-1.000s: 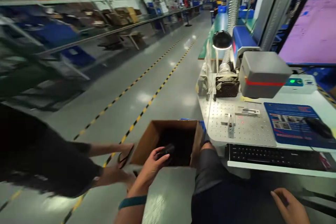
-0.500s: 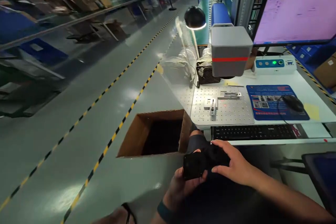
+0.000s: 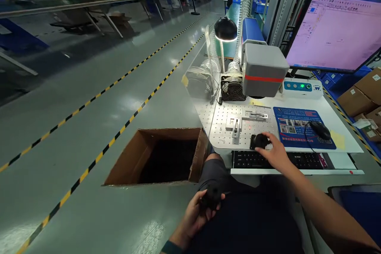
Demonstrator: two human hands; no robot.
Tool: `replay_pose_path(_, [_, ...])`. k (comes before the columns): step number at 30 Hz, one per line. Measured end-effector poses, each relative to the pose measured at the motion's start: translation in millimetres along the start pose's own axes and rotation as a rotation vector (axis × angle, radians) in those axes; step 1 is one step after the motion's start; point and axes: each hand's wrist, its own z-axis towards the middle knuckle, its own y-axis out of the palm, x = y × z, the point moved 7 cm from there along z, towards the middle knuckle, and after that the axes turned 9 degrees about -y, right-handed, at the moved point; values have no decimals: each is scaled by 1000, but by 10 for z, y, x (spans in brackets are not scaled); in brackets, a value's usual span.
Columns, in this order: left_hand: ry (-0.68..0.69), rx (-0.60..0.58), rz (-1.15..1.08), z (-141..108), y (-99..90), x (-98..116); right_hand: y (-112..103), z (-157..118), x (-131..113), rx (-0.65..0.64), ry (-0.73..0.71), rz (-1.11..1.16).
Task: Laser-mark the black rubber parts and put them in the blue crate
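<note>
My right hand (image 3: 274, 151) grips a small black part with a round body and a flat square base (image 3: 260, 141), held at the front edge of the perforated metal plate (image 3: 222, 131). Low over my lap, my left hand (image 3: 200, 211) has its fingers wrapped round another dark part (image 3: 212, 195); its exact kind is too dark to make out. Two metal clamp fixtures (image 3: 235, 127) are fixed on the plate, beyond and to the left of my right hand. Above them hangs a grey machine head (image 3: 264, 69) with a red stripe.
An open cardboard box (image 3: 125, 162) with dark contents stands on the floor at left. A keyboard (image 3: 300, 160) lies on the front shelf, with a mouse (image 3: 320, 130) on a blue mat (image 3: 293, 137). Behind are a lamp (image 3: 225, 28), a fan (image 3: 233, 88) and a monitor (image 3: 336, 27).
My hands have parted. The right carried one black part forward to the plate's front edge, while the left stays low over my lap with the other. The view has shifted slightly.
</note>
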Motion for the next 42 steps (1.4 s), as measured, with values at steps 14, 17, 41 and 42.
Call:
replay_pose_path(14, [-91, -111, -210, 427, -644, 117, 454, 1123, 348, -66, -30, -121])
replay_pose_path(17, [-89, -131, -216, 469, -648, 131, 483, 1129, 328, -46, -49, -150])
replay_pose_path(41, [-70, -54, -173, 441, -608, 101, 493, 926, 437, 73, 14, -283])
replay_pose_path(42, [-71, -52, -174, 440, -603, 97, 501, 929, 434, 69, 8, -287])
